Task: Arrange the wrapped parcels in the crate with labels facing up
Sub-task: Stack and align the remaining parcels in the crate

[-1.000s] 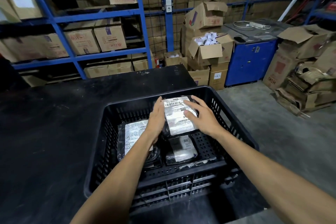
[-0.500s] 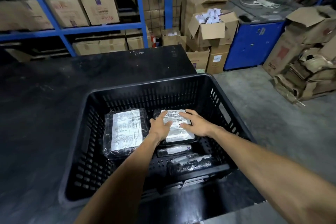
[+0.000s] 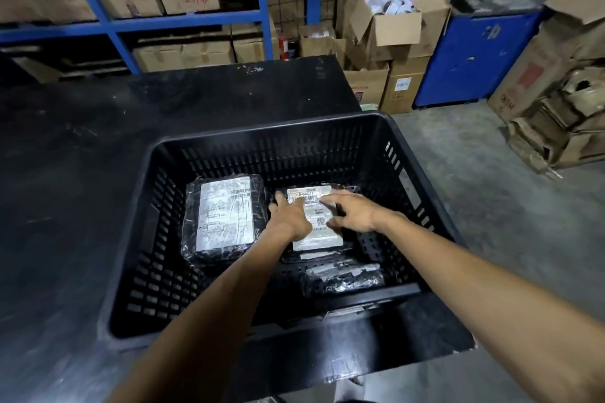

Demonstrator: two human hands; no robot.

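Down inside the black crate (image 3: 412,154), on the dark tabletop (image 3: 82,173): both hands flat on the right-hand parcel (image 3: 322,237), label up, printed code readable. Left hand (image 3: 289,217) spread along its left edge, fingers loosely open, pressing rather than gripping. Right hand (image 3: 352,211) laid over the upper right corner, fingers extended, likewise closed on nothing. Cannot tell whether any fingertip is tucked under an edge.

Beside it, close by on the left: a larger wrapped parcel (image 3: 224,216), white label facing up, lying roughly square to the crate wall. Nearer the front wall: a crumpled wrapped parcel (image 3: 342,278), mostly dark film showing, only strips of white visible, so label probably not yet properly up. Another thin edge peeking out beneath the pressed parcel, too hidden to identify.

Step in hand, by the look of it: seating this parcel flat. Best done with even downward pressure from both palms, sliding it toward the far wall until square with its neighbour, without dragging the film enough to wrinkle the label. Worth checking that it sits level on whatever lies beneath before letting go, then turning to the front parcel.
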